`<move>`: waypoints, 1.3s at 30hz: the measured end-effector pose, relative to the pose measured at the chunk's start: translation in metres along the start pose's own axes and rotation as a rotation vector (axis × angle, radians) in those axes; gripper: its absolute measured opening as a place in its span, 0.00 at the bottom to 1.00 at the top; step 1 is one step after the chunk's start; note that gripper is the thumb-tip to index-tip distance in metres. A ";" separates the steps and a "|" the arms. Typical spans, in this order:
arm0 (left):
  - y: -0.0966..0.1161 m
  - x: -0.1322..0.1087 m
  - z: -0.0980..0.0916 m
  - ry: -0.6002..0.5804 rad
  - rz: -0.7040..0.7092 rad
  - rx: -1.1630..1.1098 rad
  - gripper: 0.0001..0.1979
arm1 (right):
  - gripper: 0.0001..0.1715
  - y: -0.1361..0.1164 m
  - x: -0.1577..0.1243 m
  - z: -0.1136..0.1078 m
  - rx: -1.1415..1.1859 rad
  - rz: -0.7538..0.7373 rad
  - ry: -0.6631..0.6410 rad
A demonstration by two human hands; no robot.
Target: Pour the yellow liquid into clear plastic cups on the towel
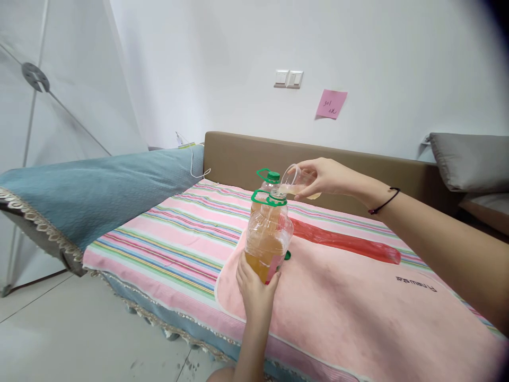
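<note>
My left hand [257, 286] is wrapped round the lower part of a clear plastic bottle [264, 239] that holds amber liquid. This bottle has a green carry ring at its neck and no cap on its mouth. In my right hand [324, 178] a clear plastic cup [293, 180] is tipped sideways, its rim at the bottle's mouth and pale liquid inside. Directly behind stands a second bottle [272, 183] with a green cap and ring, mostly hidden by the first. Beside the bottle's base lies a loose green cap [287, 255], partly covered.
A pink mat [338, 307] lies under the bottles on a striped sofa cover [175, 239]. Behind it stretches a red plastic bag [345, 241]. The brown backrest [238, 151] runs along the wall, with a blue-covered armrest [119, 185] at left and grey cushions [473, 159] at right.
</note>
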State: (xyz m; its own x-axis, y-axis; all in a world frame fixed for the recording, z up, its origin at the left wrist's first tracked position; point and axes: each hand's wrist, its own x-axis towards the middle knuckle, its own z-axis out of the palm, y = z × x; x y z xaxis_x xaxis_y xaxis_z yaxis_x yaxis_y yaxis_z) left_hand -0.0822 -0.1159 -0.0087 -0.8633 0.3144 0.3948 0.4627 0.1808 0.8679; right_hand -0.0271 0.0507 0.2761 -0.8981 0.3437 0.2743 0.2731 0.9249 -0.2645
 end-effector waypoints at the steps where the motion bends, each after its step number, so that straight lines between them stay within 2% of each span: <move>1: 0.000 0.000 0.000 0.001 0.000 0.003 0.46 | 0.28 0.000 0.001 0.000 -0.003 -0.002 0.000; 25: -0.001 0.000 0.003 0.015 -0.017 0.018 0.47 | 0.31 -0.011 0.010 -0.004 -0.078 -0.054 0.016; 31: 0.000 0.000 0.003 0.019 -0.018 0.021 0.47 | 0.26 -0.021 0.008 -0.006 -0.138 -0.049 0.013; 36: 0.000 0.000 0.002 0.009 -0.022 0.026 0.47 | 0.22 -0.026 0.011 -0.006 -0.253 -0.180 0.023; 39: 0.000 0.000 0.002 0.014 -0.012 0.029 0.47 | 0.23 -0.026 0.014 -0.004 -0.332 -0.335 0.081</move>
State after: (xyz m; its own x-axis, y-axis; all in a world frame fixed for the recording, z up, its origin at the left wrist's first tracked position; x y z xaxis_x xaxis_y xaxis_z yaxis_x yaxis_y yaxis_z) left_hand -0.0821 -0.1137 -0.0097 -0.8714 0.2990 0.3889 0.4579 0.2114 0.8635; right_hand -0.0451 0.0316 0.2903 -0.9295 0.0169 0.3684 0.0801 0.9844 0.1570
